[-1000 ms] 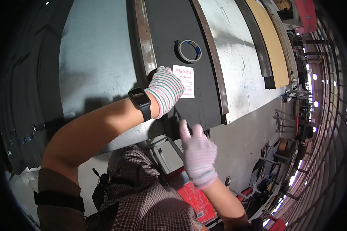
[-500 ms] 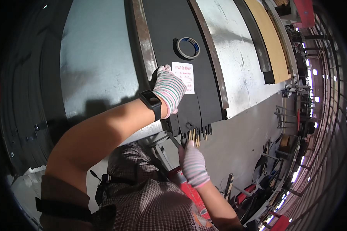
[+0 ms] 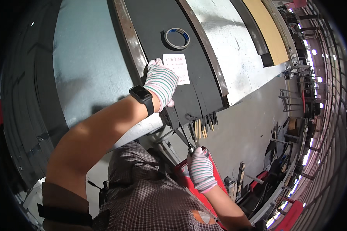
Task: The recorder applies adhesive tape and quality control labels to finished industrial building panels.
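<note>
My left hand point(image 3: 162, 82), in a striped knit glove, presses on a black sheet point(image 3: 152, 23) beside a brown metal bar point(image 3: 129, 32). Its fingers are curled, and a dark bit shows under them; what they grip is hidden. A white paper label point(image 3: 176, 69) with red print lies against that hand. Beyond the label rests a roll of tape point(image 3: 177, 38). My right hand point(image 3: 201, 169), gloved alike, is closed around a slim tool point(image 3: 191, 149) with a dark handle and thin shaft, pointing up toward the sheet's near edge. The tool's exact kind is unclear.
Several wooden-looking sticks point(image 3: 200, 129) and black strips hang at the sheet's near edge. Shiny metal sheets point(image 3: 92, 57) flank it. A red container point(image 3: 216, 169) stands by my right hand. Black sheets point(image 3: 23, 115) hang at the left; racks and stools stand far right.
My right hand has drawn down and slightly right, away from the sheet's edge, so more of the tool's shaft shows. My left hand keeps its place beside the label. The view has shifted slightly.
</note>
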Demonstrator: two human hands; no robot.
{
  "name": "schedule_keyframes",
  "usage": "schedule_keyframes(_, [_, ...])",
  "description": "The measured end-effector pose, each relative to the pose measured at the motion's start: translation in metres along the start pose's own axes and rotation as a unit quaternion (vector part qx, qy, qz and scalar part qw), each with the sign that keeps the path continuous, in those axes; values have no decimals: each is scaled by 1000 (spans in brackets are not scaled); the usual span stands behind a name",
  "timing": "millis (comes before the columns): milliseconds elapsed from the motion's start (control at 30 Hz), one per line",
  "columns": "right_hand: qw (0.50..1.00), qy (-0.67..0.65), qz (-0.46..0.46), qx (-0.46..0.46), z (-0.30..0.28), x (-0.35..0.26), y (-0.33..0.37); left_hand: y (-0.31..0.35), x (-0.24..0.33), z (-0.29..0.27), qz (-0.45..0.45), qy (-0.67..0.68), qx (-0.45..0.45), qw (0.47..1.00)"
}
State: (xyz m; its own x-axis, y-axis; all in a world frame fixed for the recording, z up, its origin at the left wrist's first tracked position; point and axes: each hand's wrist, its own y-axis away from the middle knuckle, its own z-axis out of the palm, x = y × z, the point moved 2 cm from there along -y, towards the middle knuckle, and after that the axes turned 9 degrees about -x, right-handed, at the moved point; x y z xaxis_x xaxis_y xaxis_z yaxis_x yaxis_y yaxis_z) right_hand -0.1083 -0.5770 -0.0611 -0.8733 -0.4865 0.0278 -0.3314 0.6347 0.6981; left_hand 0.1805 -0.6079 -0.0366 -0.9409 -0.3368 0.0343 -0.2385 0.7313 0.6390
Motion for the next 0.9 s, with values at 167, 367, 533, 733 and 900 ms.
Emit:
schedule_keyframes(167, [997, 10, -79, 17, -27, -23, -21, -5, 2, 0, -5, -15, 3, 1000])
schedule_keyframes(367, [995, -33, -85, 28, -7, 22, 31, -3, 3, -4, -8, -15, -4, 1000])
schedule_keyframes(533, [959, -224, -173, 7, 30, 69, 48, 3, 7, -9, -16, -46, -50, 998])
schedule_keyframes(733, [914, -383, -97, -95, 25, 68, 51, 32, 28, 10, -31, 32, 124, 991])
schedule_keyframes(900, [898, -413, -101, -115, 19, 66, 61, 59, 83, 56, 10, 32, 114, 993])
